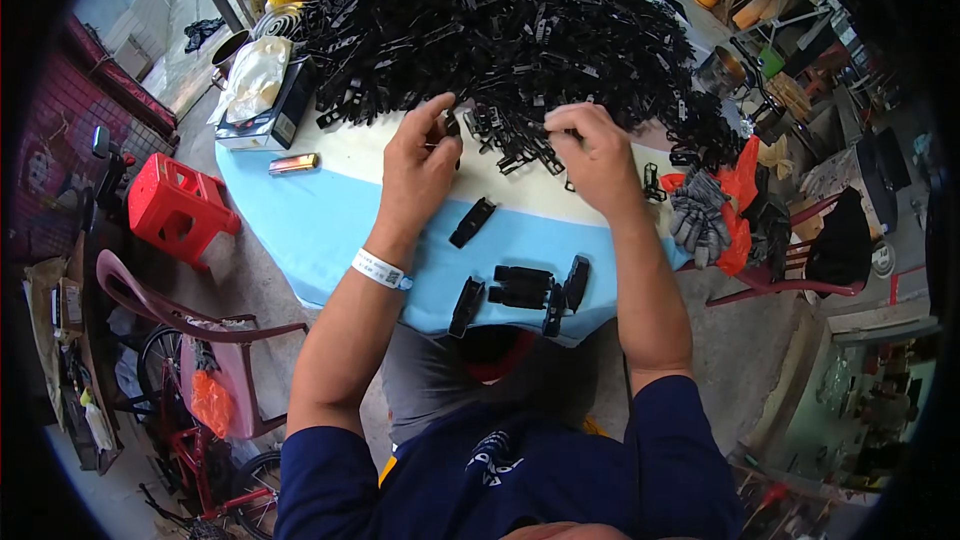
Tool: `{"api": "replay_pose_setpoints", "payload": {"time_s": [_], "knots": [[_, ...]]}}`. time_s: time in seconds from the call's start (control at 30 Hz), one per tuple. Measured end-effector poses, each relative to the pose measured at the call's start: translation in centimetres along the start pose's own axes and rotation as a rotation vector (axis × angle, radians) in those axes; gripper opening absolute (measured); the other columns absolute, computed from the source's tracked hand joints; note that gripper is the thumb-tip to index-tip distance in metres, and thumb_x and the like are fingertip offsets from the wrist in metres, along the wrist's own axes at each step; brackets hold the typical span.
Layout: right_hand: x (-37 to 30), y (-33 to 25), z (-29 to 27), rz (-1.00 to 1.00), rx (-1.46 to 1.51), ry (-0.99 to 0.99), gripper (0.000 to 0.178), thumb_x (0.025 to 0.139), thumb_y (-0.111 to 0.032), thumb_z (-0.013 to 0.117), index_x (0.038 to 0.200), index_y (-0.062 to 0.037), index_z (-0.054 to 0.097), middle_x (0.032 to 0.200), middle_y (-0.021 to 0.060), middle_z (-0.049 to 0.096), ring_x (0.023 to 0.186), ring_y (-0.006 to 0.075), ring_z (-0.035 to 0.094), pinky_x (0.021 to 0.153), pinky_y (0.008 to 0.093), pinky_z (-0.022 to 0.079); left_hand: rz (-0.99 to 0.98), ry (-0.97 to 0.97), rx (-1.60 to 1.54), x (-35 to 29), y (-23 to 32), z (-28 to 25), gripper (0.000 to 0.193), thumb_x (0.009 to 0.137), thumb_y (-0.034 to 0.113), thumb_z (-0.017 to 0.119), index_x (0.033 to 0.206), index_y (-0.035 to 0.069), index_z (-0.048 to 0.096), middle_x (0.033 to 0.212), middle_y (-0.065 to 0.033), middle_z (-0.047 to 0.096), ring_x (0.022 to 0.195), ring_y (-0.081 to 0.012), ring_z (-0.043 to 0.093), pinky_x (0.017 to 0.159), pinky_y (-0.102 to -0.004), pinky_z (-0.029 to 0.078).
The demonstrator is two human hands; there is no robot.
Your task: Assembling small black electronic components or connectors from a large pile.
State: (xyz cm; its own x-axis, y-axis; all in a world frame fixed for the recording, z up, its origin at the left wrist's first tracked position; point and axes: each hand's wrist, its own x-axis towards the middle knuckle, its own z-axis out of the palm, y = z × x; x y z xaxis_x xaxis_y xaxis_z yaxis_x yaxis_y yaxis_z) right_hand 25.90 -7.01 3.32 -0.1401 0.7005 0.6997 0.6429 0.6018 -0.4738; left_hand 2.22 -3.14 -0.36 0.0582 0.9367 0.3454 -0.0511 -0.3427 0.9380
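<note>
My left hand (420,162) is pinched on a small black plastic part (453,126), held upright between thumb and fingers. To its right my right hand (597,155) is closed, thumb toward fingertips, at the near edge of a huge heap of black plastic parts (500,35). What its fingers hold, if anything, is hidden. Several slim black frame-like pieces (525,153) lie between my hands. Closer to me on the blue cloth rests one thicker black piece (472,222), and a loose group of similar black blocks (523,287) sits at the table's front edge.
A lighter-sized orange packet (294,164) lies at the left beside a box (262,122) with a pale bag on top. Grey gloves (700,215) and an orange plastic bag (740,202) hang at the right edge. A red stool (182,205) and a pink chair (215,330) stand left.
</note>
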Motion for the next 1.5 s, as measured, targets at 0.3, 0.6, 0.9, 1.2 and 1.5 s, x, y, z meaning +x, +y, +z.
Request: {"api": "replay_pose_setpoints", "payload": {"time_s": [0.3, 0.6, 0.9, 1.2, 1.5], "knots": [[-1.9, 1.4, -4.8, 0.243, -0.217, -0.372, 0.017, 0.078, 0.002, 0.063, 0.091, -0.0034, 0.072, 0.099, 0.0095, 0.069, 0.096, 0.0268, 0.067, 0.086, 0.0355, 0.052, -0.014, -0.12, -0.16, 0.5, 0.1, -0.4, 0.024, 0.082, -0.01, 0.059, 0.102, 0.003, 0.06, 0.095, -0.0009, 0.065, 0.08, -0.0064, 0.056, 0.07, -0.0206, 0.047], [-0.8, -0.8, -3.1, 0.149, -0.01, -0.256, 0.01, 0.081, -0.002, 0.072, 0.09, -0.0016, 0.068, 0.097, 0.0064, 0.063, 0.091, 0.0211, 0.062, 0.083, 0.0323, 0.05, -0.182, -0.164, -0.098, 0.0, 0.7, 0.2, 0.021, 0.086, -0.003, 0.067, 0.104, 0.003, 0.057, 0.078, 0.0012, 0.061, 0.067, -0.0055, 0.053, 0.06, -0.0225, 0.043], [-1.3, -2.1, -0.4, 0.43, 0.634, -0.17, 0.015, 0.085, 0.007, 0.066, 0.097, -0.0007, 0.063, 0.089, 0.0041, 0.07, 0.079, 0.0088, 0.066, 0.072, 0.0228, 0.052, 0.206, -0.181, 0.097, -0.7, 1.3, 0.9, 0.027, 0.086, -0.001, 0.065, 0.112, 0.0, 0.071, 0.079, -0.0044, 0.068, 0.068, -0.0073, 0.061, 0.063, -0.0231, 0.049], [-1.8, -1.7, 0.1, 0.349, 0.677, -0.158, 0.013, 0.085, 0.007, 0.066, 0.097, 0.002, 0.064, 0.101, 0.0097, 0.071, 0.086, 0.0118, 0.067, 0.076, 0.0246, 0.052, -0.153, -0.24, 0.01, -0.7, 2.7, 0.8, 0.019, 0.094, 0.008, 0.063, 0.107, -0.002, 0.073, 0.071, -0.001, 0.064, 0.063, -0.0068, 0.058, 0.057, -0.0234, 0.047], [-0.8, -2.3, 1.3, 0.004, 0.46, -0.008, 0.013, 0.092, -0.001, 0.073, 0.102, 0.0042, 0.068, 0.122, 0.0176, 0.064, 0.114, 0.0234, 0.06, 0.097, 0.0316, 0.049, -0.307, -0.334, -0.236, -0.7, 3.2, 0.6, 0.023, 0.097, 0.01, 0.06, 0.114, -0.003, 0.07, 0.075, 0.0005, 0.063, 0.063, -0.0049, 0.056, 0.056, -0.0213, 0.046]]}}
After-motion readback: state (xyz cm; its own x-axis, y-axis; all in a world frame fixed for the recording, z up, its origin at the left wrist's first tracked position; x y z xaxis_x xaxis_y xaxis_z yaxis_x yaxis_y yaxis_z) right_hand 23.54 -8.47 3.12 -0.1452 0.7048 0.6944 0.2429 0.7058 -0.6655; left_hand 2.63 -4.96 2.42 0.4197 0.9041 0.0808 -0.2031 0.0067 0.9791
